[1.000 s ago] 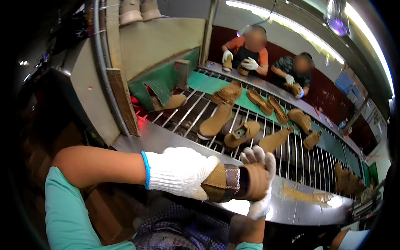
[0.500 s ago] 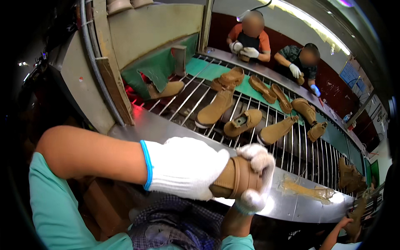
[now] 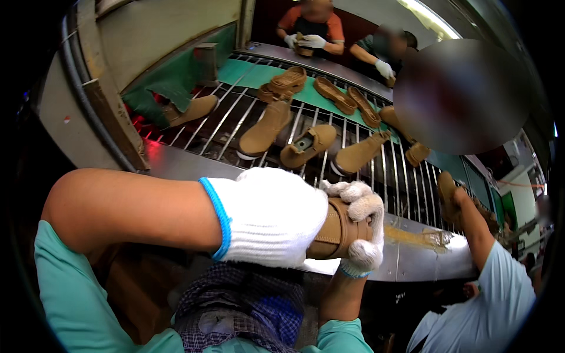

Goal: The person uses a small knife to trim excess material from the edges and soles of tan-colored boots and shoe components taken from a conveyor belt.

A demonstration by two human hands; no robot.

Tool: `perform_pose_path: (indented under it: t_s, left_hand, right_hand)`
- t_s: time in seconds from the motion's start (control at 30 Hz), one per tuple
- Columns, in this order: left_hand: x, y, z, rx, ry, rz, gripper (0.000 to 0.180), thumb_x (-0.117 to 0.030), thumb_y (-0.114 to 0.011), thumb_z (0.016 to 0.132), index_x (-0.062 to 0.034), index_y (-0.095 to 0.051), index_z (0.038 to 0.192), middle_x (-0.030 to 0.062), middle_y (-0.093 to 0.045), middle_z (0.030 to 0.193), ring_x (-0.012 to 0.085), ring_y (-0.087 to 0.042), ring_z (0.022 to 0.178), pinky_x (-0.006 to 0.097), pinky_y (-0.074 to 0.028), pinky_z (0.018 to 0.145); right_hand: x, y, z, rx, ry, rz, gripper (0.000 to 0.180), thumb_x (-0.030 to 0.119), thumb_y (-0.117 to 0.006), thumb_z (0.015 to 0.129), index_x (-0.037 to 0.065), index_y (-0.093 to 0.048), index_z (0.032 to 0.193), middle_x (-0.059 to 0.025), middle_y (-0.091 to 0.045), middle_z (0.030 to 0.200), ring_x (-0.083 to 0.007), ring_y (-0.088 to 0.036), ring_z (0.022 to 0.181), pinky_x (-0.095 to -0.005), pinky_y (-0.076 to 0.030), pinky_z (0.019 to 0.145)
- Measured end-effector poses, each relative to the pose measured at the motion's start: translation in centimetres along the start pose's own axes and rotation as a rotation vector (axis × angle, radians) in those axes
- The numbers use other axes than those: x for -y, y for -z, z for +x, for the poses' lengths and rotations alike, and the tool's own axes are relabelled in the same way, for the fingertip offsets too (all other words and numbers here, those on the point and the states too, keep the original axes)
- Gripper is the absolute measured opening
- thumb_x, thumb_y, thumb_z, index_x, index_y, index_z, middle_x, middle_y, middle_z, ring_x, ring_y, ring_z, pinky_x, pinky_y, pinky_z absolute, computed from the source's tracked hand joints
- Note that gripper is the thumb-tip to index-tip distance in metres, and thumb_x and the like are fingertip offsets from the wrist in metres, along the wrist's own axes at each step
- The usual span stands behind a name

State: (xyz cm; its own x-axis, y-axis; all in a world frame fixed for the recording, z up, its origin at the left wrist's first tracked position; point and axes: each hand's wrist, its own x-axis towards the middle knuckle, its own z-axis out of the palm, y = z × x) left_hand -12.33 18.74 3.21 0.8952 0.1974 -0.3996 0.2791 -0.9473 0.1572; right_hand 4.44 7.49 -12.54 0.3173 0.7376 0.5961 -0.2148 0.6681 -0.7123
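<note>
A tan shoe [image 3: 333,234] is held between my hands, above the near metal edge of the rack. My left hand [image 3: 273,215], in a white knit glove with a blue cuff, wraps its left part. Around the right end, the fingers of my gloved right hand [image 3: 368,220] are curled, with the thumb pressing underneath. Much of the shoe is hidden by the gloves. Beyond it on the metal bars lie tan shoe uppers, among them an ankle-high shoe [image 3: 265,129], an open-topped one [image 3: 309,146] and another tan shoe [image 3: 360,154].
Tan soles [image 3: 335,95] lie on a green strip [image 3: 250,76] across the rack. A shoe [image 3: 194,110] sits by a torn green curtain [image 3: 156,97] at left. A co-worker's arm [image 3: 477,226] reaches in from the right to a shoe [image 3: 448,191]. Two people work across the rack.
The view has shifted, so the rack sits further left and higher. At right, a co-worker has moved in with a shoe in hand. My hands still grip the shoe.
</note>
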Motion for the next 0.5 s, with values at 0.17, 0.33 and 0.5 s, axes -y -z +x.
perform_pose_path:
  t_s: [0.17,0.33,0.5]
  left_hand:
    - [-1.0,-0.6,3.3,-0.073,-0.114,-0.002,0.06,-0.039,-0.079,0.082,-0.0013,-0.062,0.126,0.0192,-0.076,0.104,0.0385,-0.077,0.089,0.048,-0.063,0.076]
    - [-0.5,-8.0,0.5,-0.721,-0.553,-0.363,0.082,-0.037,-0.099,0.07,0.0006,-0.061,0.133,0.0198,-0.075,0.114,0.0387,-0.076,0.1,0.044,-0.062,0.089]
    - [-3.1,-11.9,-2.2,-0.657,-0.593,-0.416,0.084,-0.036,-0.1,0.067,0.0019,-0.062,0.132,0.0195,-0.075,0.115,0.0403,-0.077,0.1,0.045,-0.064,0.09]
  right_hand:
    - [5.2,1.4,-2.0,-0.072,-0.158,-0.347,0.043,0.025,-0.083,0.078,0.004,-0.063,0.109,-0.0149,-0.057,0.133,-0.0358,-0.054,0.137,-0.0526,-0.04,0.12]
    - [6.6,-0.6,-8.7,-0.289,-0.253,-0.286,0.097,0.042,-0.086,0.077,-0.003,-0.045,0.153,-0.0185,-0.051,0.155,-0.0336,-0.049,0.144,-0.0499,-0.035,0.125]
    - [7.2,-4.0,-15.0,-0.363,-0.254,-0.072,0.081,0.03,-0.087,0.078,0.003,-0.053,0.145,-0.02,-0.048,0.157,-0.0382,-0.039,0.153,-0.0541,-0.03,0.128]
